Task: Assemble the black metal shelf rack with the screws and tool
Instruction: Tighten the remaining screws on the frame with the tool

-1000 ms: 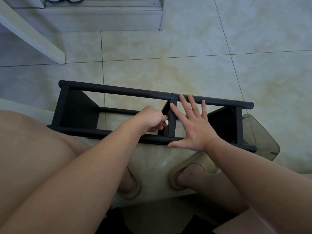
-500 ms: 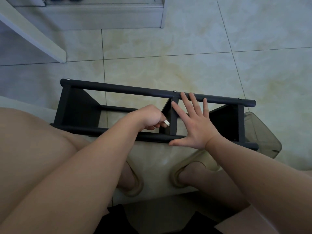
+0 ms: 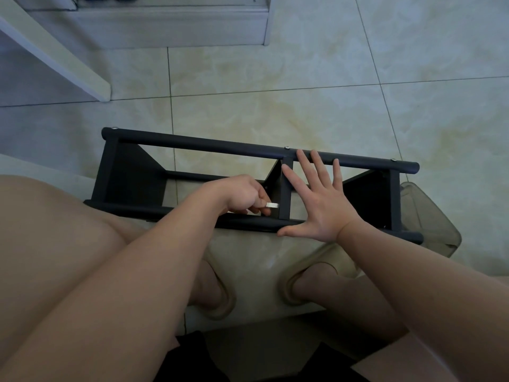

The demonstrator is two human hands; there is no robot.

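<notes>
The black metal shelf rack (image 3: 192,144) lies on its side on the tiled floor in front of my knees, with silver screw heads along its far rail. My left hand (image 3: 242,195) reaches inside the frame and pinches a small silver tool (image 3: 272,205) against the middle upright. My right hand (image 3: 319,199) lies flat with fingers spread, pressing on the frame just right of that upright, the fingertips reaching the far rail and the thumb on the near rail.
A translucent plastic container (image 3: 429,219) sits behind the rack's right end. A white furniture leg (image 3: 55,53) and a low white base (image 3: 170,26) stand at the far left. My feet in beige slippers (image 3: 316,268) are right below the rack.
My left hand has turned slightly, so the silver tool now shows at its fingertips. My right hand stays pressed flat on the frame.
</notes>
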